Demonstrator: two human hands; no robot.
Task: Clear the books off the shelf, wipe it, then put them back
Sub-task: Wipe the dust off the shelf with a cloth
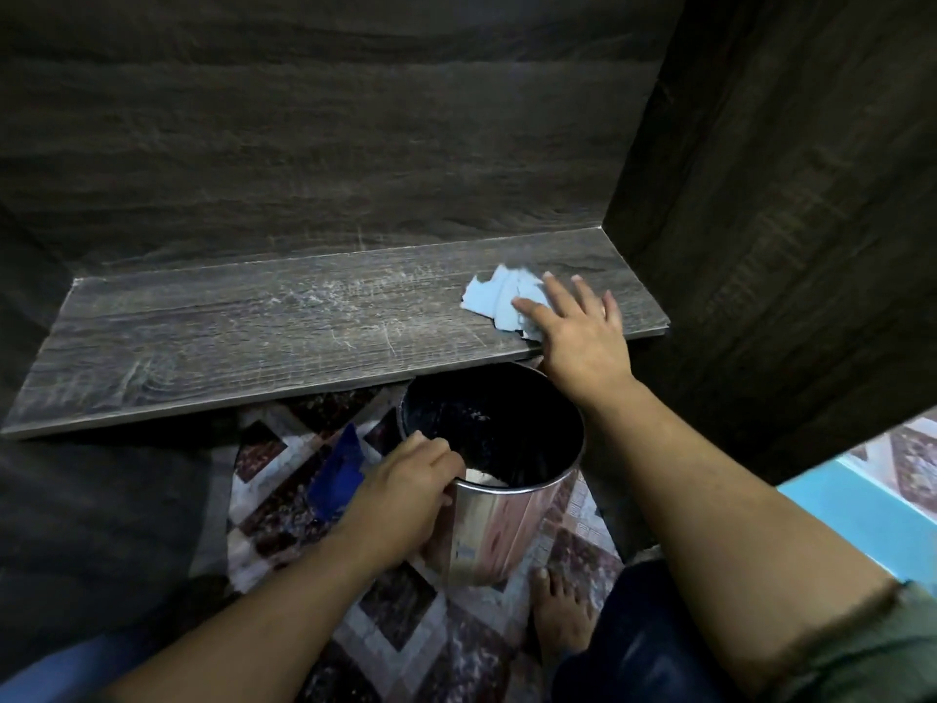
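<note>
The shelf point(263, 327), a dark grey wood-grain board, is seen bare of books, with pale scratches and dusty streaks across its middle. A crumpled light-blue cloth point(499, 301) is pressed flat near its right end.

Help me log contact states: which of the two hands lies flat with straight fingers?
The right hand, pressing the blue cloth on the shelf. The left hand curls round the bin's rim.
</note>
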